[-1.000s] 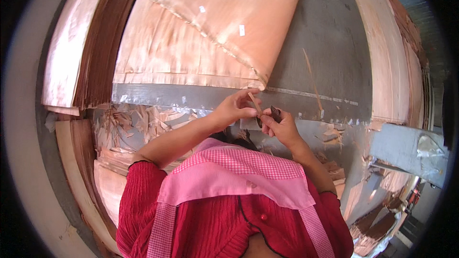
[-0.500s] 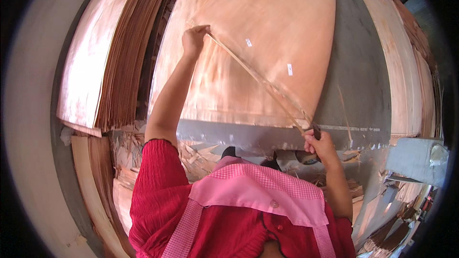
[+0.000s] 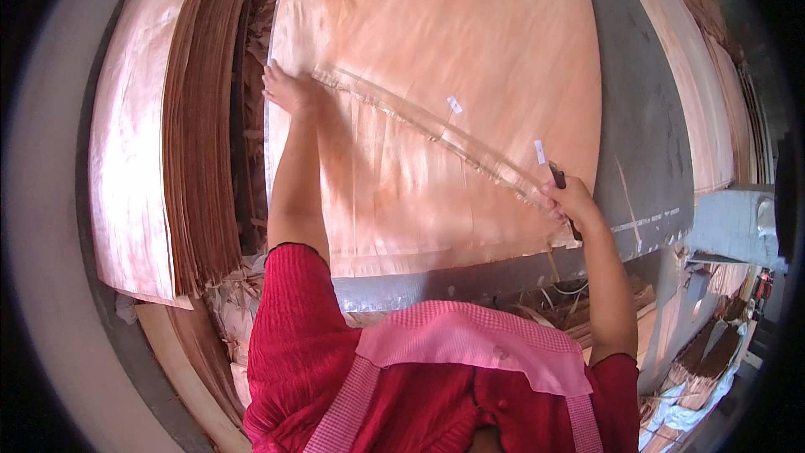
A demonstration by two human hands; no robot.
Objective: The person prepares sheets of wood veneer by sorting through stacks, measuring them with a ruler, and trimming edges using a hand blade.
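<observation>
A large, pale pinkish-tan wood veneer sheet (image 3: pixel 470 42) lies in front of me. My left hand (image 3: pixel 288 88) is at its left edge, fingers apart and holding nothing. My right hand (image 3: pixel 574 201) is closed round a slim dark knife (image 3: pixel 557 174), which sticks out beyond the fingers; its blade I cannot make out. Between the hands a narrow, ragged-edged veneer strip (image 3: pixel 436 136) runs slantwise across the sheet, its right end close to my right fingers. Whether those fingers touch the strip is unclear. Two small white labels, one a paper tag (image 3: pixel 454 105), lie above the strip.
A thick stack of veneer sheets (image 3: pixel 201 126) stands at the left, with scraps in the gap beside it. The grey tabletop (image 3: pixel 641 101) shows on the right, before more veneer (image 3: pixel 683 75). A grey-blue box (image 3: pixel 734 222) sits at far right; scraps lie below the front edge.
My left hand has let go of the strip's end and moved left, opening. The strip now lies across the sheet. My right hand has moved up over the sheet with the knife.
</observation>
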